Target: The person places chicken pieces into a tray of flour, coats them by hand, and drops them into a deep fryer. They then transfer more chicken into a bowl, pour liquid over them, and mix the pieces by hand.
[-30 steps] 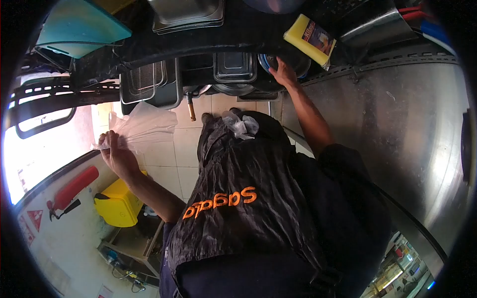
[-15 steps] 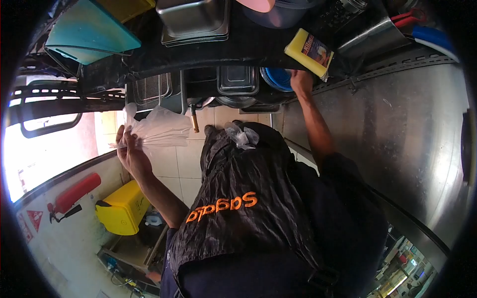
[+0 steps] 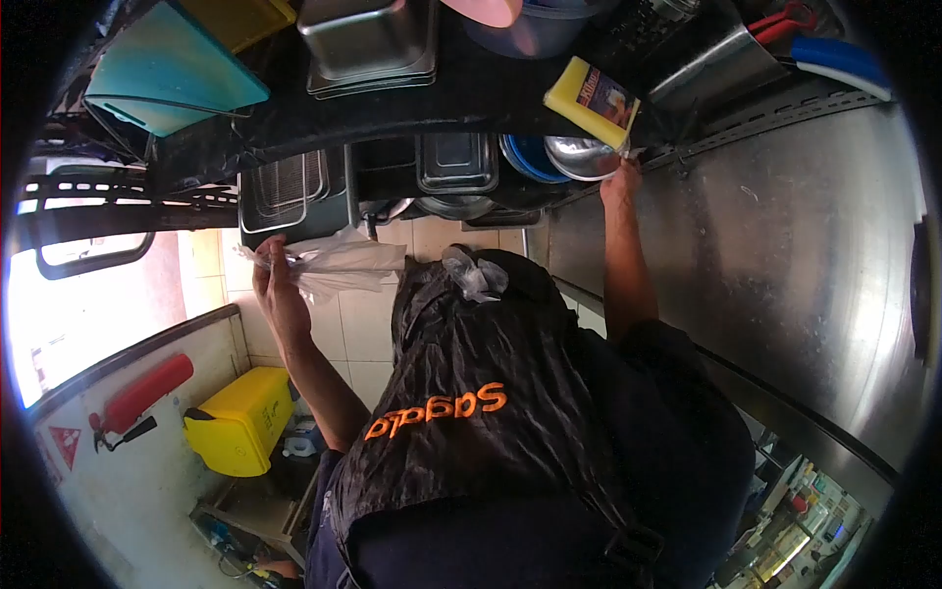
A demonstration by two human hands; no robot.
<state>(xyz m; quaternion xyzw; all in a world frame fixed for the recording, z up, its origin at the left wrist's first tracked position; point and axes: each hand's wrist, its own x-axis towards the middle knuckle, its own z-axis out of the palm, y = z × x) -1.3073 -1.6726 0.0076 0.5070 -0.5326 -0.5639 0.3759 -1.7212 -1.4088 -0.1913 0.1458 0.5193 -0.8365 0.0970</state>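
My left hand [image 3: 283, 290] is closed on the gathered edge of a clear plastic bag [image 3: 343, 265], which trails off to the right above the tiled floor. At the lower shelf, my right hand [image 3: 620, 185] grips the right rim of a shiny metal bowl [image 3: 581, 159]. The bowl is tilted, with its upper part behind the shelf edge. Just left of it stands a round blue container [image 3: 535, 159], partly covered by the bowl. A yellow packet [image 3: 592, 101] with a printed label lies on the upper shelf, directly above my right hand.
Metal trays [image 3: 457, 162] and a wire rack [image 3: 285, 191] sit on the lower shelf. Steel pans [image 3: 368, 44] and a teal board [image 3: 177, 74] are above. A steel panel [image 3: 746, 216] borders the right. A yellow bin [image 3: 240, 422] and fire extinguisher [image 3: 147, 395] are at lower left.
My right hand has shifted from beside the blue container to the right, and the metal bowl has come into view in it. My left hand has moved slightly right with the plastic bag.
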